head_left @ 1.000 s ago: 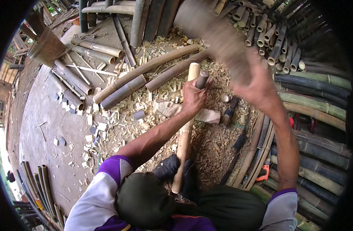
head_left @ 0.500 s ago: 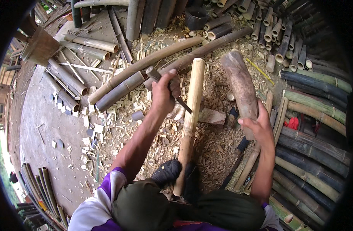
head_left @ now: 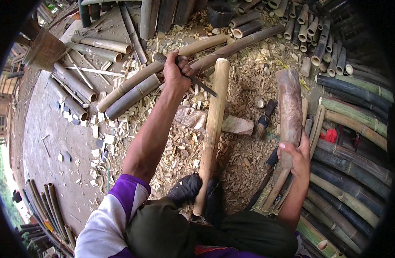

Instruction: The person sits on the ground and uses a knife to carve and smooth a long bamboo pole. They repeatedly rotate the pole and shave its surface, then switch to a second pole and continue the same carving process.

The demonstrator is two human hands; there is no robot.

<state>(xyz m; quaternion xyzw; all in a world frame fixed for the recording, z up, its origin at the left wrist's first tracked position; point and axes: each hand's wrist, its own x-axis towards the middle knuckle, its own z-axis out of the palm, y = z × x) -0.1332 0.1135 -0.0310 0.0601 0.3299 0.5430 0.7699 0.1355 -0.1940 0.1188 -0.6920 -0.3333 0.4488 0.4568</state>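
Note:
A peeled bamboo pole (head_left: pixel 213 129) slants away from between my dark shoes, its far part lying across a piece of wood (head_left: pixel 237 125). My left hand (head_left: pixel 176 74) is closed round the handle of a chisel (head_left: pixel 204 88), whose blade tip meets the pole's left side near its far end. Off to the right, my right hand (head_left: pixel 295 157) grips the narrow end of a thick wooden mallet (head_left: pixel 288 101). The mallet is raised nearly upright, apart from the pole and the chisel.
Wood chips (head_left: pixel 184 150) cover the ground around the pole. A dark-handled blade (head_left: pixel 265 118) lies right of the wood piece. Cut bamboo lengths (head_left: pixel 354 167) are stacked at the right, with short tubes (head_left: pixel 311 32) behind. Two long poles (head_left: pixel 163 69) lie beyond my left hand.
The chisel has moved up along the pole toward its far end, my left hand shifting away and leftward. My right hand has swung the mallet to the right, and it is now more upright.

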